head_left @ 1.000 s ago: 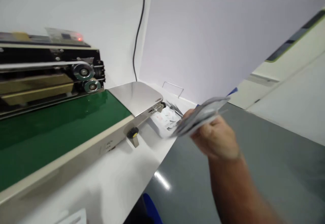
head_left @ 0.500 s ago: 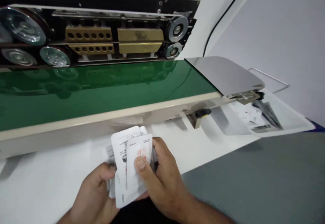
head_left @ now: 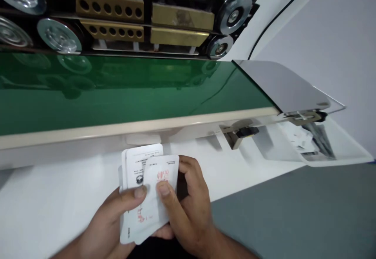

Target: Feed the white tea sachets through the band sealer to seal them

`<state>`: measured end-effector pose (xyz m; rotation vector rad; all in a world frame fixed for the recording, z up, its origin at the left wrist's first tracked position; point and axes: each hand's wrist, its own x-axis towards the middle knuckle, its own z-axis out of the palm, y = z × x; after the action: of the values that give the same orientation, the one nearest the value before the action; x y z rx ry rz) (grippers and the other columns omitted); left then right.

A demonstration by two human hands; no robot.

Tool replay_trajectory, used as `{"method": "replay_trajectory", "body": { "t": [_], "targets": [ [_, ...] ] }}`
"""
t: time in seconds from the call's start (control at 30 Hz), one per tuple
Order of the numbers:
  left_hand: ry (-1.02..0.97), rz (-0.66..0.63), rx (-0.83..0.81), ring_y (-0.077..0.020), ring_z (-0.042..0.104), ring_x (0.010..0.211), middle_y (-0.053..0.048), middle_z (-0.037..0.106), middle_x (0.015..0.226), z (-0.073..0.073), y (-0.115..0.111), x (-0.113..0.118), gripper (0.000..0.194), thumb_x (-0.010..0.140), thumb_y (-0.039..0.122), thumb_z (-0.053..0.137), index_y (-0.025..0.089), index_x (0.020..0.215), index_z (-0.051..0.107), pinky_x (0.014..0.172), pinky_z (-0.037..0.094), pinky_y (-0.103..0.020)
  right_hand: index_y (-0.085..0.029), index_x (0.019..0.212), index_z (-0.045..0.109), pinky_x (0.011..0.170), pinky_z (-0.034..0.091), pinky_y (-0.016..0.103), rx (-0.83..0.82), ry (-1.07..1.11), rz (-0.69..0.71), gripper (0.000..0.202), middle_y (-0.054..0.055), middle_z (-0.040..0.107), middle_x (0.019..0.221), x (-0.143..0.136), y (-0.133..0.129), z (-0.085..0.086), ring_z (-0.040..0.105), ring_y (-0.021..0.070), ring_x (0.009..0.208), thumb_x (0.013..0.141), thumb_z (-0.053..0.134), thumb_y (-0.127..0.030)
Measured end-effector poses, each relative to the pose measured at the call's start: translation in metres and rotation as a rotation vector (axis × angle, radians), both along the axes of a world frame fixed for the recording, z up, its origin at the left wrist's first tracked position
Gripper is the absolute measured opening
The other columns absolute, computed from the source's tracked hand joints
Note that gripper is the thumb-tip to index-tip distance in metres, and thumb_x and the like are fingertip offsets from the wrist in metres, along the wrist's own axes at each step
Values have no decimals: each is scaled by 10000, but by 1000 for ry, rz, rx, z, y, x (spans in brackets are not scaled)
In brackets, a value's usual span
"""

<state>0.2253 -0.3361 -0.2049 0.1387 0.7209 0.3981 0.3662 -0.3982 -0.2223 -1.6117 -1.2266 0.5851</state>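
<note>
Both hands hold a small stack of white sachets printed with black text and red characters, in front of the machine's near edge. My left hand grips the stack from the left, its thumb lying on the front face. On the right side, my right hand pinches the front sachet, thumb on its face beside the red print. That front sachet sits tilted and shifted right of the others. The fingers behind the stack are mostly hidden.
A green conveyor belt runs across ahead, below metal rollers and brass blocks. A metal plate ends the belt at right. Under it stands a white bin holding sachets. A black-capped bracket juts from the belt's front.
My left thumb has moved from the stack's edge onto its front face. The sachets behind have spread left of the front one. The view has moved closer to the machine.
</note>
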Motion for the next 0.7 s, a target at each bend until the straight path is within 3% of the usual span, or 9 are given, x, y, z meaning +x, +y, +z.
{"method": "replay_trajectory", "body": {
  "t": [0.13, 0.27, 0.33, 0.43, 0.57, 0.63, 0.7],
  "targets": [
    [46, -5, 46, -291, 721, 931, -55, 786, 955, -3, 0, -3, 511, 773, 210, 704, 243, 1276, 617, 828, 582, -397, -299, 1111, 544, 796, 517, 402, -47, 210, -9, 173, 35, 609, 1024, 6, -5, 0, 598, 206, 914, 941, 548, -335],
    [11, -87, 56, -371, 670, 1039, -110, 745, 1123, -3, 0, -4, 615, 824, 236, 630, 214, 1414, 456, 753, 584, -458, -281, 1089, 556, 559, 529, 289, -125, 540, -2, 177, 22, 640, 903, 14, -8, 3, 607, 156, 714, 970, 514, -405],
    [84, -158, 78, -417, 660, 1038, -153, 726, 1157, -3, 0, -5, 702, 810, 286, 657, 173, 1447, 384, 741, 568, -516, -267, 1084, 569, 522, 519, 254, -147, 627, 12, 196, 21, 631, 879, 20, -9, 7, 600, 140, 691, 968, 519, -417],
    [214, -256, 118, -440, 673, 985, -186, 762, 982, -4, -1, -7, 707, 779, 326, 698, 93, 1388, 425, 795, 534, -588, -270, 1146, 551, 553, 489, 213, -168, 576, 39, 258, -20, 583, 791, 33, -10, 15, 564, 100, 662, 922, 617, -380],
    [251, -292, 111, -385, 711, 753, -210, 764, 861, -4, -1, -8, 602, 730, 360, 727, 32, 1208, 565, 735, 554, -519, -224, 1102, 554, 581, 451, 188, -314, 452, 204, 339, -29, 589, 793, 58, -10, 36, 549, 77, 669, 827, 739, -290],
    [261, -269, 103, -374, 710, 733, -216, 762, 914, -4, -1, -8, 691, 723, 371, 739, 39, 1280, 500, 716, 559, -523, -197, 1080, 582, 647, 493, 223, -363, 414, 338, 270, 22, 646, 903, 69, -6, 47, 600, 113, 774, 848, 704, -263],
    [270, -251, 111, -398, 705, 850, -194, 753, 1021, -4, -2, -8, 860, 728, 368, 751, 107, 1426, 322, 731, 561, -555, -185, 1070, 618, 670, 513, 242, -366, 350, 427, 236, 44, 664, 939, 73, -1, 54, 615, 133, 805, 853, 687, -248]
  ]
}}
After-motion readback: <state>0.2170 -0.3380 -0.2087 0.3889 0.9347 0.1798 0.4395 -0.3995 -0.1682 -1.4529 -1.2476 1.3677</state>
